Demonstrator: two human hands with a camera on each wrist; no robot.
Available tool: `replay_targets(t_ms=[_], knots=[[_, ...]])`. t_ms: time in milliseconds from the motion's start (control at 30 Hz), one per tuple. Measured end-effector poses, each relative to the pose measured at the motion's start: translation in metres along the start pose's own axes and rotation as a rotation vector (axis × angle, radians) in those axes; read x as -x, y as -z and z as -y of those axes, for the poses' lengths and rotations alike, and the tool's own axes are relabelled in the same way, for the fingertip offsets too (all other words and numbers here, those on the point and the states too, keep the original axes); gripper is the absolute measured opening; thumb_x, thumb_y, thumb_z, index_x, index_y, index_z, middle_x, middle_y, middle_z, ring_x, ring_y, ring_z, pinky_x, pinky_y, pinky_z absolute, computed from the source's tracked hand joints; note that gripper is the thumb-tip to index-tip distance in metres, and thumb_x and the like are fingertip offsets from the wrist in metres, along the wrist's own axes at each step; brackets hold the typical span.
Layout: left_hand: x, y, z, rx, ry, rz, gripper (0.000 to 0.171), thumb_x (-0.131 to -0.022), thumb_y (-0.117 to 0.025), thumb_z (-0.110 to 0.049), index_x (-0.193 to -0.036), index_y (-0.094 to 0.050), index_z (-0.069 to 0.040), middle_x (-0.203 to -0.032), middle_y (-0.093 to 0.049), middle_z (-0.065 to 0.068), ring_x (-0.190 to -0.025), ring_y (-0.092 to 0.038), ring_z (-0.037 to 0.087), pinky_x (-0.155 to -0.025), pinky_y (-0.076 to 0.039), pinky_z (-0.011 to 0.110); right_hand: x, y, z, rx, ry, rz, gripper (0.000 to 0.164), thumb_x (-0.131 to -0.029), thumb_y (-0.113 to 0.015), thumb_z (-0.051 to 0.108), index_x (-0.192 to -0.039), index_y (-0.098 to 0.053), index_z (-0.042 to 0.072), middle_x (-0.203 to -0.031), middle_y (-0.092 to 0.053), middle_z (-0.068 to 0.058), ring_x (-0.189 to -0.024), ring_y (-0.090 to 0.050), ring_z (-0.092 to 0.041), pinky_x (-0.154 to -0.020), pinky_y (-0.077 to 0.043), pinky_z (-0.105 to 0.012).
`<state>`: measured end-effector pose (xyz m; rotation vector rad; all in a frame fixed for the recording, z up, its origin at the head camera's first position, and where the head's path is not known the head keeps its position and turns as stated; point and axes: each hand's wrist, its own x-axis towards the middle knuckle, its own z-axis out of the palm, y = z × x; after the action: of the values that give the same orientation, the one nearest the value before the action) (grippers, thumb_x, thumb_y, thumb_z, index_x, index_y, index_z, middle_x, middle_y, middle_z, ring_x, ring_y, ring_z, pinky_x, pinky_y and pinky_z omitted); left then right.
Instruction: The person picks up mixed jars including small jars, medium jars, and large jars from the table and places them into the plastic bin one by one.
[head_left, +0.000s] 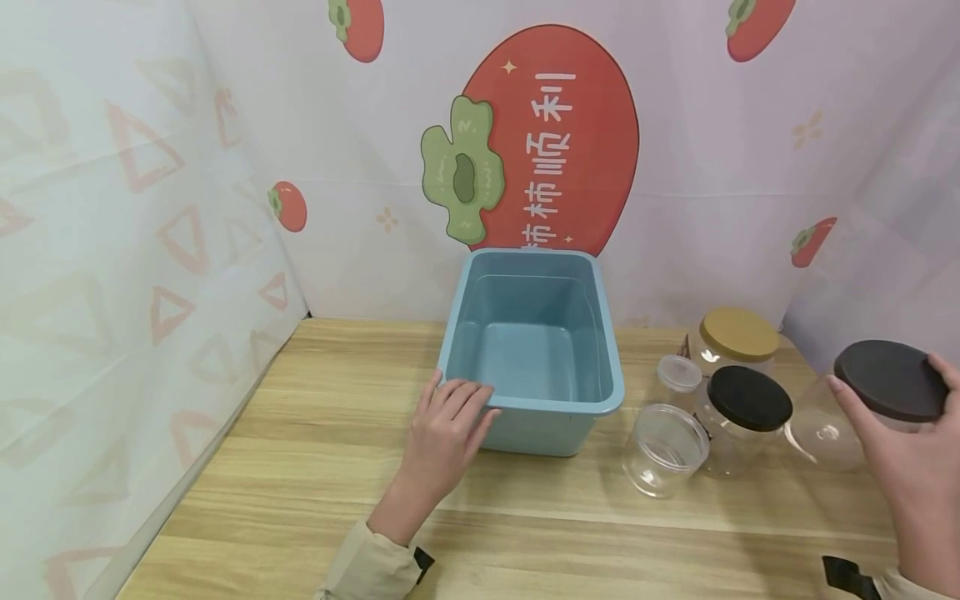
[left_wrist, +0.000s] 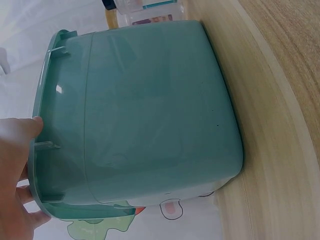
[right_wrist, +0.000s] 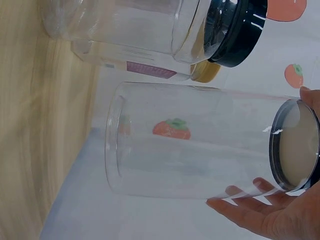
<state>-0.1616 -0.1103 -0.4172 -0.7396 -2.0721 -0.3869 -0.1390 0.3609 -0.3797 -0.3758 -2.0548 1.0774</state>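
Note:
A blue-green plastic tub point(head_left: 551, 429) stands on the wooden table. My left hand point(head_left: 444, 429) grips its near rim, fingers over the edge and thumb on the outside wall, as the left wrist view also shows. At the far right, my right hand point(head_left: 918, 467) grips a clear jar point(right_wrist: 200, 145) around its dark grey lid point(head_left: 892, 379). The jar is upright, with its base raised a little off the tabletop in the right wrist view. Left of it stands another clear jar with a black lid point(head_left: 750, 398).
Behind the black-lidded jar is a jar with a golden lid point(head_left: 738, 333). A small clear jar point(head_left: 677, 377) and a short clear container point(head_left: 667, 446) stand between these and the tub. Printed cloth point(head_left: 360, 250) hangs behind the table point(head_left: 337, 400) and along its left side.

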Motion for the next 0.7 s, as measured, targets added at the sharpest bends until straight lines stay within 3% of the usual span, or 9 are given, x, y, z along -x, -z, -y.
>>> replay_targets(t_ms=[133, 233, 333, 500, 700], knots=[[0.0007, -0.0006, 0.0004, -0.001, -0.001, -0.002, 0.03, -0.108, -0.063, -0.03, -0.112, -0.078, -0.005, -0.105, -0.077, 0.007, -0.102, -0.069, 0.028, -0.106, -0.052, 0.061, 0.001, 0.0007, 0.0013, -0.021, 0.067, -0.029, 0.084, -0.091, -0.079, 0.031, -0.163, -0.036, 0.022, -0.166, -0.03, -0.003, -0.147, -0.033, -0.01, -0.12, -0.022, -0.017], [0.0009, -0.0009, 0.0003, 0.003, -0.003, -0.006, 0.033, -0.11, -0.058, -0.032, -0.112, -0.078, -0.005, -0.104, -0.077, 0.008, -0.102, -0.069, 0.028, -0.106, -0.052, 0.061, 0.0018, 0.0017, 0.0024, -0.004, 0.148, -0.064, 0.091, -0.088, -0.078, 0.058, -0.162, -0.04, 0.021, -0.165, -0.033, -0.001, -0.149, -0.036, -0.014, -0.119, -0.023, -0.016], [0.0007, -0.0008, 0.0, 0.004, -0.005, -0.012, 0.037, -0.112, -0.054, -0.033, -0.111, -0.078, -0.004, -0.104, -0.077, 0.008, -0.101, -0.069, 0.028, -0.105, -0.053, 0.061, 0.0019, 0.0032, 0.0035, 0.028, 0.209, -0.096, 0.108, -0.077, -0.069, 0.084, -0.161, -0.043, 0.02, -0.164, -0.034, 0.0, -0.148, -0.038, -0.014, -0.117, -0.024, -0.015], [0.0013, -0.0007, 0.0001, 0.005, -0.002, -0.007, 0.041, -0.113, -0.05, -0.034, -0.111, -0.078, -0.004, -0.104, -0.077, 0.008, -0.102, -0.069, 0.028, -0.105, -0.052, 0.061, 0.0037, 0.0024, 0.0068, 0.006, 0.237, -0.112, 0.11, -0.078, -0.07, 0.083, -0.16, -0.042, 0.015, -0.161, -0.036, 0.003, -0.141, -0.039, -0.002, -0.117, -0.03, -0.015], [0.0016, 0.0006, -0.0003, 0.001, 0.005, 0.007, 0.033, -0.11, -0.059, -0.032, -0.112, -0.078, -0.005, -0.105, -0.077, 0.007, -0.102, -0.069, 0.028, -0.106, -0.052, 0.061, 0.0044, 0.0028, 0.0104, 0.01, 0.269, -0.124, 0.121, -0.073, -0.064, 0.092, -0.16, -0.04, 0.012, -0.161, -0.036, 0.004, -0.142, -0.039, -0.003, -0.115, -0.03, -0.014]])
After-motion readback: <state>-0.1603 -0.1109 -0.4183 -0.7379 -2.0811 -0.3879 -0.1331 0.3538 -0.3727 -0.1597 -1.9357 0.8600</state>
